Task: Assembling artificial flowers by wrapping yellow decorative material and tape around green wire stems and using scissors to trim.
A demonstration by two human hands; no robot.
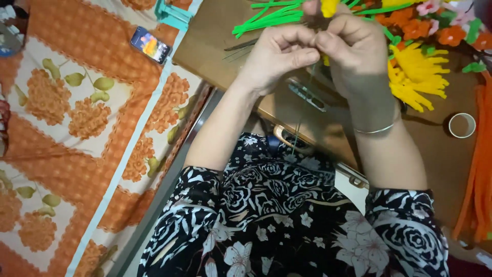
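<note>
Floral sleeves (pixel 287 225) lead to left hand (pixel 279 54) and right hand (pixel 348 51), both pinching a thin green stem (pixel 302 110).

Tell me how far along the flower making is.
Done: a yellow pipe-cleaner flower and orange ones lie on the brown table. In hand: the left hand and right hand pinch a thin green stem under a yellow piece. Left: loose green pipe cleaners and orange pipe cleaners.
</note>
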